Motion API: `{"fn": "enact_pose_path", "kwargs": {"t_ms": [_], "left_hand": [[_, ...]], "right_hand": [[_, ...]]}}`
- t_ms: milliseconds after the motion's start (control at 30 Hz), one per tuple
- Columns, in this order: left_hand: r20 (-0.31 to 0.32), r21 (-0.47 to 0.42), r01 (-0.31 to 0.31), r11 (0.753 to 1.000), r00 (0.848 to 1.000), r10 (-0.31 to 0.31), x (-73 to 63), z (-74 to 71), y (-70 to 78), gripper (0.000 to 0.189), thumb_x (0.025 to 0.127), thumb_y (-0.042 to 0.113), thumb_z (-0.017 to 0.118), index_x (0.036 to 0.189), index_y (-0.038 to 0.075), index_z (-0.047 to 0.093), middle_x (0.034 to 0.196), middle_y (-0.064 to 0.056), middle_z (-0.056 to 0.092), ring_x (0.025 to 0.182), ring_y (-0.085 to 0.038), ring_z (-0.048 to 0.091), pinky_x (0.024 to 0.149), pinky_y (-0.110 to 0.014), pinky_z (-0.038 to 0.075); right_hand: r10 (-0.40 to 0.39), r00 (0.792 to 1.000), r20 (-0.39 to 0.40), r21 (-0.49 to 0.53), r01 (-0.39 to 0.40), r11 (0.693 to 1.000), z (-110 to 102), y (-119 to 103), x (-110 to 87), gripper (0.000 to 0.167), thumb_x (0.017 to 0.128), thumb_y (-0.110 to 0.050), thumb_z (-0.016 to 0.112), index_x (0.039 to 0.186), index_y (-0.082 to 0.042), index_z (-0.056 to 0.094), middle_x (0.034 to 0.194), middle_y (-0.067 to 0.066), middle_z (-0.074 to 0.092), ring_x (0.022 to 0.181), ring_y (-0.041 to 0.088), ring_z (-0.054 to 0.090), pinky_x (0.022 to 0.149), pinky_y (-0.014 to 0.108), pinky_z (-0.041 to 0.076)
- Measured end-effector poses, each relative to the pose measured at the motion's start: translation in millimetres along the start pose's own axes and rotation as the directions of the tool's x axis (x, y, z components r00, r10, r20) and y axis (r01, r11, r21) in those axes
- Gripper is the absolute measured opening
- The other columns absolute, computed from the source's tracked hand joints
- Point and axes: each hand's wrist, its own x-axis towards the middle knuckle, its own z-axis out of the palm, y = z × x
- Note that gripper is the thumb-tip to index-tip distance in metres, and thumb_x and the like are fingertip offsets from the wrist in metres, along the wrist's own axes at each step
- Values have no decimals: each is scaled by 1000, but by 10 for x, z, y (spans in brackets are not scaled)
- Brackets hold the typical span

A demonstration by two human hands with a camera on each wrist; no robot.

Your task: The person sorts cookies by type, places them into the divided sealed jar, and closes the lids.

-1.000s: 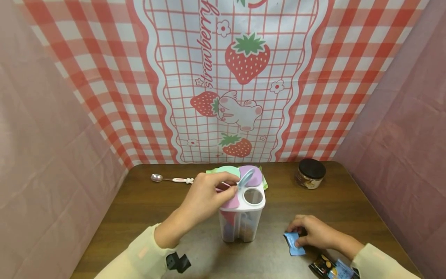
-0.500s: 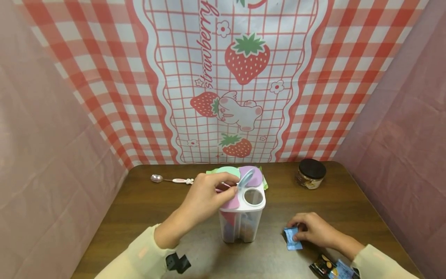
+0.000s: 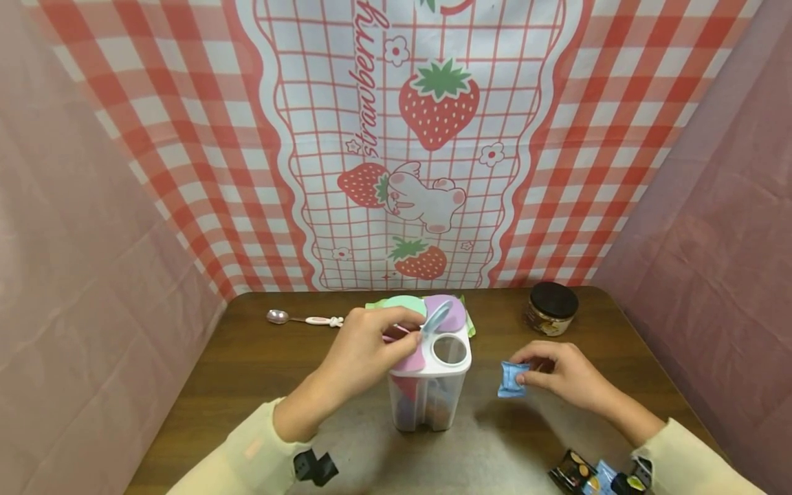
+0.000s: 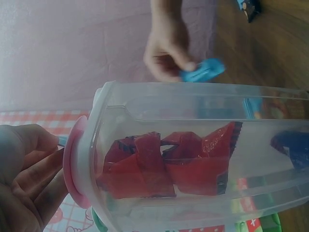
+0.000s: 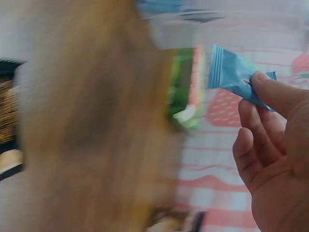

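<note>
A clear plastic storage box (image 3: 427, 405) with a white top and round pastel lids stands mid-table. My left hand (image 3: 365, 350) pinches its light-blue flip lid (image 3: 438, 315), which is tilted up beside a round opening (image 3: 449, 349). Red wrapped packets (image 4: 195, 162) show through the box wall in the left wrist view, with blue ones further down. To the right of the box, my right hand (image 3: 566, 371) pinches a small blue wrapped packet (image 3: 513, 379) between thumb and fingers, raised off the table. The same blue packet (image 5: 236, 72) appears closely in the right wrist view.
Black and blue packets (image 3: 584, 474) lie at the front right, near the right sleeve. A jar with a black lid (image 3: 553, 309) stands at the back right. A spoon (image 3: 306, 319) lies at the back left. Behind the box sits a green packet (image 3: 471, 326).
My right hand has lifted the blue packet off the table and carried it away from the front edge, level with the box. My left hand stays on the lid.
</note>
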Motion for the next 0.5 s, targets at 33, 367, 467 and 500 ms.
{"fn": "enact_pose_path", "kwargs": {"t_ms": [33, 367, 467, 500], "left_hand": [[1, 0, 1, 1000, 1000, -1, -1, 1, 0, 16, 88, 7, 76, 103, 10, 79, 94, -1, 80, 82, -11, 76, 71, -17, 60], [-5, 18, -21, 1000, 1000, 21, 1, 4, -12, 15, 88, 7, 76, 102, 10, 79, 97, -3, 80, 81, -11, 76, 70, -16, 59], [-6, 19, -22, 1000, 1000, 22, 1, 9, -15, 15, 88, 7, 76, 103, 9, 79, 96, -3, 80, 82, -11, 76, 71, -16, 59], [-6, 20, -22, 1000, 1000, 22, 0, 10, -15, 15, 88, 7, 76, 103, 9, 79, 96, -3, 80, 82, -11, 76, 71, -16, 59]], "right_hand": [[1, 1000, -24, 2, -1, 1000, -31, -55, 37, 27, 81, -8, 85, 104, -19, 76, 92, -6, 76, 76, 1, 66, 60, 24, 56], [-83, 981, -173, 88, 99, 991, -273, -620, 397, 36, 80, 6, 83, 109, -13, 76, 97, 0, 75, 77, 9, 69, 63, 22, 58], [-91, 979, -183, 121, 114, 986, -295, -753, 490, 37, 80, 7, 82, 109, -15, 76, 100, -2, 75, 78, 10, 70, 63, 23, 58], [-97, 978, -187, 131, 123, 984, -295, -796, 522, 37, 80, 7, 82, 109, -14, 76, 100, -2, 75, 78, 10, 70, 62, 23, 59]]}}
